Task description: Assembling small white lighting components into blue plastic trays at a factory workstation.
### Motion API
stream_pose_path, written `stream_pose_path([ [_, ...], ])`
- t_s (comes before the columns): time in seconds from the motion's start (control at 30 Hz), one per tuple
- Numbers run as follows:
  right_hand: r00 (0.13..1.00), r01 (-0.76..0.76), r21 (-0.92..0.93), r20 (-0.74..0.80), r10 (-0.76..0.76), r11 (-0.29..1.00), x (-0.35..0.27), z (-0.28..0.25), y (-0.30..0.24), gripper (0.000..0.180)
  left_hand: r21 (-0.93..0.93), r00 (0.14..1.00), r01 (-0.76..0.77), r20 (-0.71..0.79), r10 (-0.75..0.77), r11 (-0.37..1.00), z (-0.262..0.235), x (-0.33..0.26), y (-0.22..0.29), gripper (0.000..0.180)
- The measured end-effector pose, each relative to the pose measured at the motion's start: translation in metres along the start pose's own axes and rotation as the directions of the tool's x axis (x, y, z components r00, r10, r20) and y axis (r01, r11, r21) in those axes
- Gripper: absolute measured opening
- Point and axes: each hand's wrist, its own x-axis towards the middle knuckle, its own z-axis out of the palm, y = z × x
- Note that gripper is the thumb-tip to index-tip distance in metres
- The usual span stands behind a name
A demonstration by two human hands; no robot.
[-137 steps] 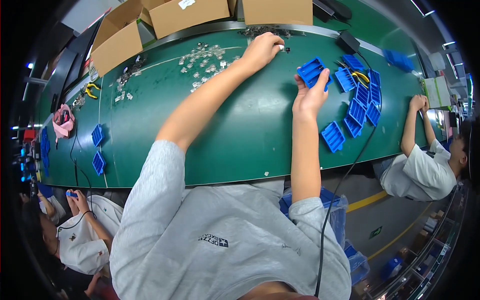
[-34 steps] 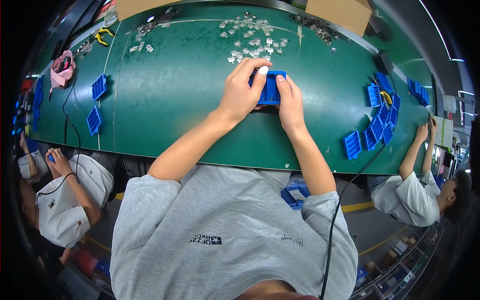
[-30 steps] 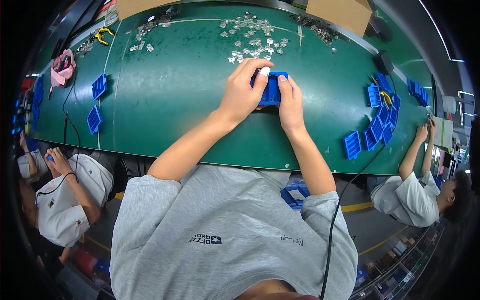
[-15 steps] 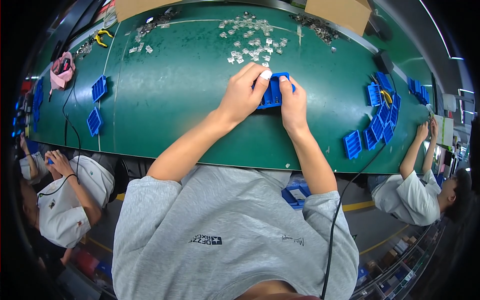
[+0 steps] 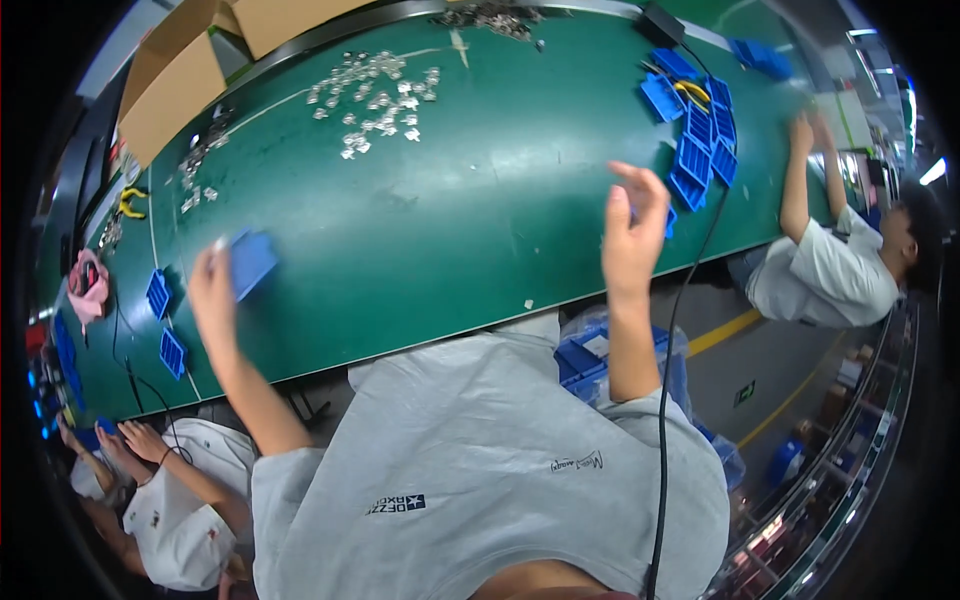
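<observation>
At the left of the green table point(image 5: 480, 230), my left hand point(image 5: 213, 290) is closed on a shallow blue plastic tray point(image 5: 252, 262). Motion blurs the tray, so its contents cannot be made out. Over toward the right, my right hand point(image 5: 635, 230) holds nothing, thumb and fingers apart. Just beyond it lies a group of blue compartment trays point(image 5: 690, 172), one partly hidden behind the hand. Two more blue trays, an upper one point(image 5: 157, 294) and a lower one point(image 5: 172, 353), lie left of my left hand.
Small metal parts point(image 5: 375, 95) are scattered at the far middle, with darker ones point(image 5: 490, 18) behind. Yellow-handled pliers point(image 5: 132, 203) and a pink cloth bundle point(image 5: 88, 285) lie far left. A black cable point(image 5: 664, 450) hangs at the right. Co-workers sit on both sides.
My hands have parted: the left has carried the blue tray leftward, while the right has let go and moved toward the tray group. The view has turned.
</observation>
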Motion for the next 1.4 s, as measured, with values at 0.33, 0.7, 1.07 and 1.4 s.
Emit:
stream_pose_path([
  [0.33, 0.984, 0.164, -0.675, 0.16, -0.074, 0.719, 0.008, -0.024, 0.046, 0.063, 0.209, 0.897, -0.327, -0.24, 0.372, 0.922, 0.009, -0.015, 0.048, 0.031],
  [0.7, 0.81, -0.319, 0.548, 0.582, -0.077, 0.773, 0.036, 0.152, 0.006, 0.072, -0.741, 0.887, -0.035, 0.286, 0.362, 0.671, 0.164, -0.031, 0.168, 0.028],
  [1.07, 0.722, -0.671, 0.571, 0.649, 0.241, 0.473, 0.063, 0.126, 0.01, 0.042, -0.42, 0.858, -0.478, -0.035, 0.512, 0.771, 0.178, -0.011, 0.179, 0.021],
  [1.4, 0.727, -0.686, 0.647, 0.626, 0.283, 0.332, 0.071, 0.115, 0.014, 0.039, 0.201, 0.516, -0.848, 0.108, 0.85, 0.49, 0.201, 0.027, 0.198, 0.02],
])
